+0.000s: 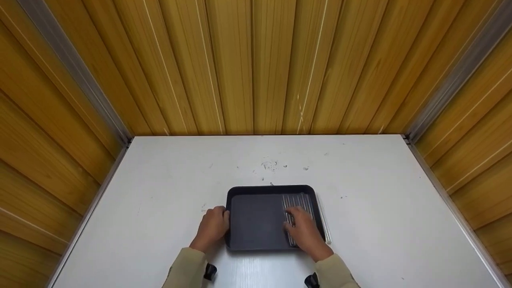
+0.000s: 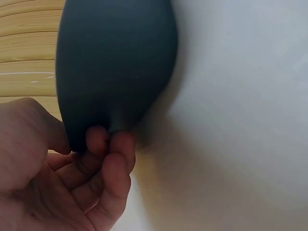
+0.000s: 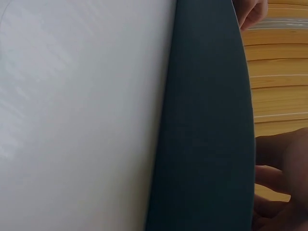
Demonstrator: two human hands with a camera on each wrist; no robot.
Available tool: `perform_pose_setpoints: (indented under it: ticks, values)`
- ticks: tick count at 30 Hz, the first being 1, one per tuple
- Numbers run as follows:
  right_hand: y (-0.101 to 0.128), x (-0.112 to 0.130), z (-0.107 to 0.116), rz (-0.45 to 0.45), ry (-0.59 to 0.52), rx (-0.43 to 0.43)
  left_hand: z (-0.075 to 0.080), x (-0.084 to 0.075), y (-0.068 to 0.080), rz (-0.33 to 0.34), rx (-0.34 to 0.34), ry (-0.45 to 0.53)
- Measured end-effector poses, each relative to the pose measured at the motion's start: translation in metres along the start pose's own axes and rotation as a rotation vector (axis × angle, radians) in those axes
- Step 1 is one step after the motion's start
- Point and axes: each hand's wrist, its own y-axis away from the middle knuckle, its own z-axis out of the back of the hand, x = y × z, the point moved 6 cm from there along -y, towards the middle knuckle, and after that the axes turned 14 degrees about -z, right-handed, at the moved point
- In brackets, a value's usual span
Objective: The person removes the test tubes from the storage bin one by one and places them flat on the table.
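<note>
A dark rectangular tray (image 1: pixel 256 224) with a raised rim lies on the white table. My left hand (image 1: pixel 213 225) grips the tray's left rim; in the left wrist view the fingers curl under the edge. Along the tray's right side lie several clear, thin rods or tubes (image 1: pixel 298 199), side by side and pointing away from me. My right hand (image 1: pixel 304 230) is over these rods with bent fingers, thumb and forefinger apart at the tips. Whether it holds a rod is hidden. The right wrist view shows mostly the tray's near outer wall (image 3: pixel 207 120), with part of the right hand beyond it.
A pale, clear strip or bundle (image 1: pixel 325 224) lies along the tray's outer right side. The white table (image 1: pixel 160 180) has small dark marks behind the tray. Yellow wood-look panels (image 1: pixel 272 80) wall in the back and both sides.
</note>
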Motion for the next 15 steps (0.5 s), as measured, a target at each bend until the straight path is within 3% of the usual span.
perform_pose_setpoints:
  ticks: [15]
  values:
    - [0.002,0.009,-0.011,0.032,0.086,-0.038,0.001,-0.003,0.000,-0.017,-0.030,-0.022]
